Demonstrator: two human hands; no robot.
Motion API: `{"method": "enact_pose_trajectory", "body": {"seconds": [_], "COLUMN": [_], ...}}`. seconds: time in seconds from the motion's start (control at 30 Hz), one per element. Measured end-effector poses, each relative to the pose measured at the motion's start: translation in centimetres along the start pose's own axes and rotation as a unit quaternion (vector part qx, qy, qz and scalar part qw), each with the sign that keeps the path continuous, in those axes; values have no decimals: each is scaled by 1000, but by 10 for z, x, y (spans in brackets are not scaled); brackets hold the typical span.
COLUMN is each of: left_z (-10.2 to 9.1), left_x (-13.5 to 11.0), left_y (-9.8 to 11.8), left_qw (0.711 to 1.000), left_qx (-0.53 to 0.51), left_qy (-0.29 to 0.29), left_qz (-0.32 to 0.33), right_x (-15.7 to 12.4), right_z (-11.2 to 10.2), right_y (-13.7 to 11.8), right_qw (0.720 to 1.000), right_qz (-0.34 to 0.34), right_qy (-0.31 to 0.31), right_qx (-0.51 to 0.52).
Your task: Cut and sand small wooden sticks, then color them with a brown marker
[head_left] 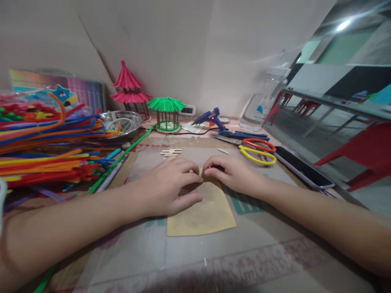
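1. Yellow sheet (201,219) flat on the tabletop (269,248) before you, its upper left part hidden under your left hand (172,185).
2. Your left thumb stands apart from the bent fingers; whether their tips hold anything small, I cannot tell.
3. Your right hand (235,173) is curled over the sheet's far edge, thumb and forefinger narrowly spaced; anything between them is too small to make out.
4. Beyond your left hand lies a cluster of pale sticks (171,152); a single stick (223,151) lies beyond your right.
5. To your right, the scissors (258,156) partly cover a dark blue tool (247,135), near a dark-screened phone (302,165).
6. Pipe cleaners (45,167) on your left run out of view and overlap a metal bowl (134,124), whose contents are unclear.
7. Lettering on the clear bottle (259,106) is blurred; the right border cuts off a red chair (366,150).
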State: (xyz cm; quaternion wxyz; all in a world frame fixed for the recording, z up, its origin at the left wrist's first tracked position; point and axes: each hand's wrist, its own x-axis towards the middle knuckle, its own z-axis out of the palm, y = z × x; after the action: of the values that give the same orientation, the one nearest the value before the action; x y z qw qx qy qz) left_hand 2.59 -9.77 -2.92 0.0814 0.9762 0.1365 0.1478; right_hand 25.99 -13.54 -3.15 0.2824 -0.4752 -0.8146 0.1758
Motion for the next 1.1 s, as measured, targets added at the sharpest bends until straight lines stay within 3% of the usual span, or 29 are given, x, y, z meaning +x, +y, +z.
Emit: {"method": "enact_pose_trajectory", "body": {"seconds": [0.2,0.4,0.57,0.7,0.83,1.0,1.1], "left_z": [-4,-2,-2,-3,-3,-3,-3], "left_x": [0,1,3,3,4,4,3], "left_y": [3,3,4,4,4,4,4], "left_qw": [999,999,999,999,999,998,999], "left_qx": [24,31,33,42,37,42,37], "left_qy": [-11,-11,-19,-20,-22,-26,-25], "left_qz": [18,19,28,24,27,24,23], "right_x": [0,1,-2,-3,-5,-4,-6], "right_z": [0,-1,-1,-1,0,-2,0], "right_y": [-2,-4,-5,-1,-1,-2,-3], "right_qw": [998,988,993,990,995,989,993], "right_qz": [-23,-15,-38,-45,-53,-52,-46], "right_qy": [-52,-49,-66,-34,-52,-38,-45], "right_qx": [-6,-144,-88,-127,-74,-130,-100]}}
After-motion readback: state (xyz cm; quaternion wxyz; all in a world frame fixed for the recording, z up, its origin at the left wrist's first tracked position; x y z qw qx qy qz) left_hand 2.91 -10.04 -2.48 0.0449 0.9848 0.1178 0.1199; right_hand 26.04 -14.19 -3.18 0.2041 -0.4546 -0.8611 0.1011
